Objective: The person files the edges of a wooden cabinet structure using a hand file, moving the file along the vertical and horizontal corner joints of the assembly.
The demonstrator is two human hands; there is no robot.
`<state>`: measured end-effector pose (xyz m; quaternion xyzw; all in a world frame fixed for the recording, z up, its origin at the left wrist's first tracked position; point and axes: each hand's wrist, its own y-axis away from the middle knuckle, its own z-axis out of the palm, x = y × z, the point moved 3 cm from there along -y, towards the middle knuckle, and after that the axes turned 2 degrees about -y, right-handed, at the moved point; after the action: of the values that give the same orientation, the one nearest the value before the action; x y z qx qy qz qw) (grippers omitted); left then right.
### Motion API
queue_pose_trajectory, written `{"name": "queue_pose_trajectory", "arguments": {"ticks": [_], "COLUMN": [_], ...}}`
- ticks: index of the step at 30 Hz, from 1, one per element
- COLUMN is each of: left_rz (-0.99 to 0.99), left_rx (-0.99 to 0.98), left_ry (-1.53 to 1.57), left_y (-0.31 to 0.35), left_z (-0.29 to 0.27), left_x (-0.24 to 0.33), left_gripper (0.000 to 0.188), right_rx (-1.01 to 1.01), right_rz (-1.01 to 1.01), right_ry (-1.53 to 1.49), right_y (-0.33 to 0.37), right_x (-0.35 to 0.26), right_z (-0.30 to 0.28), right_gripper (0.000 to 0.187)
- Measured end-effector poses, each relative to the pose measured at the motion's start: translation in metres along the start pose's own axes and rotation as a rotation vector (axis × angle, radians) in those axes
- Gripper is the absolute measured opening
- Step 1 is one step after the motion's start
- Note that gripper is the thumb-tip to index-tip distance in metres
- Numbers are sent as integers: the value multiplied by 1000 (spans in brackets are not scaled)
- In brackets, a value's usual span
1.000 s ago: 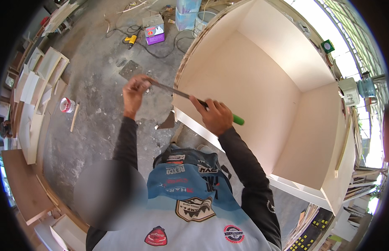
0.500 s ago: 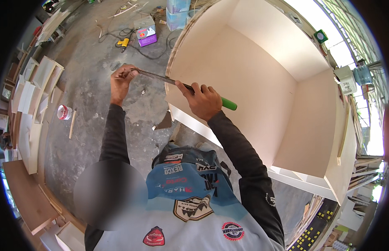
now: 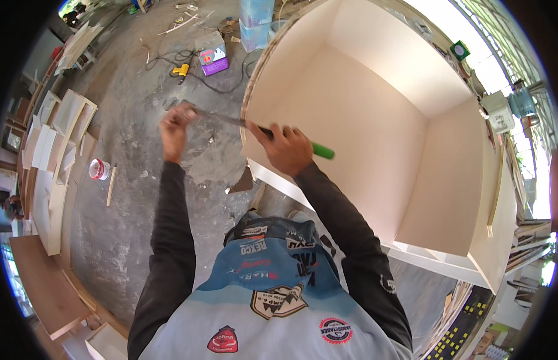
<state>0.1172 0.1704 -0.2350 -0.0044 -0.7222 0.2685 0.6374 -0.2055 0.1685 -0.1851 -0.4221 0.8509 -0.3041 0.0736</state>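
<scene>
The right hand (image 3: 286,147) is wrapped around a green-handled tool (image 3: 322,150), which is held in the air in front of the body, across the left edge of the open pale cabinet (image 3: 351,114), while the left hand (image 3: 175,126) is at the far end of its thin dark blade, too blurred to tell whether it grips. Block lettering and emblems cover the blue-and-white shirt (image 3: 243,306): a shield-shaped mountain badge (image 3: 279,302), a red badge (image 3: 223,339) and a round, red-toothed badge (image 3: 336,330). On the floor (image 3: 111,252), a purple-and-white carton (image 3: 213,62) and a red-and-white tub (image 3: 99,169) bear printed labels.
</scene>
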Motion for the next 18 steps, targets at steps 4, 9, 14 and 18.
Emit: {"name": "queue_pose_trajectory", "arguments": {"ticks": [4,9,14,18], "left_rz": [-16,-116,-114,-125], "left_rx": [-27,70,33,93], "left_ry": [-33,263,521,395], "left_y": [-41,31,66,66], "left_z": [-18,45,114,114], "left_x": [31,19,21,9], "left_gripper": [22,37,32,20], "right_rx": [33,25,-119,-108], "right_rz": [44,143,129,116], "right_ry": [-77,-139,-143,-134], "right_y": [-31,20,91,86], "right_x": [-6,-3,14,21], "right_z": [-6,-36,-18,-13], "right_gripper": [64,67,65,68]}}
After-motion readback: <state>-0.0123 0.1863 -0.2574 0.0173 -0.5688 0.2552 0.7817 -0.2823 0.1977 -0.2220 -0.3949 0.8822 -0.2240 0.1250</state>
